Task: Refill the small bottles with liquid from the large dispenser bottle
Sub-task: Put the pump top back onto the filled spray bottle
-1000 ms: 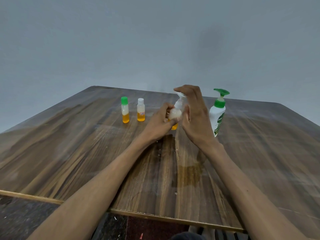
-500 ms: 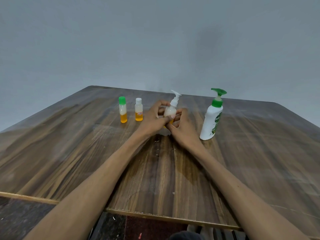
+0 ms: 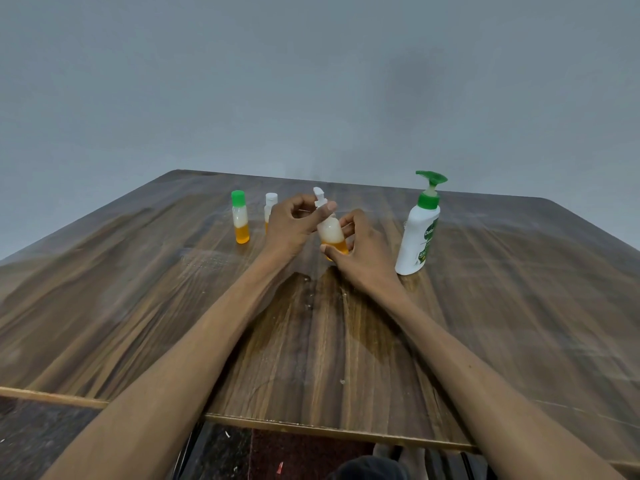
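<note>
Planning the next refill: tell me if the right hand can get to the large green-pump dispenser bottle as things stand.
Probably yes. The large dispenser bottle stands upright just beside the right hand, nothing between them, but that hand grips the small pump bottle and must let go first.

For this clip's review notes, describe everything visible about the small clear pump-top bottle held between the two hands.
The small clear pump-top bottle looks like translucent plastic, with a white pump head and nozzle on a narrow neck. Orange liquid fills its lower part; above that it looks cloudy white. It stands roughly upright, tilted slightly, near the middle of the brown wood-grain table; whether its base touches the table is hidden. The left hand pinches its neck below the pump, and the right hand curls round the lower body.
</note>
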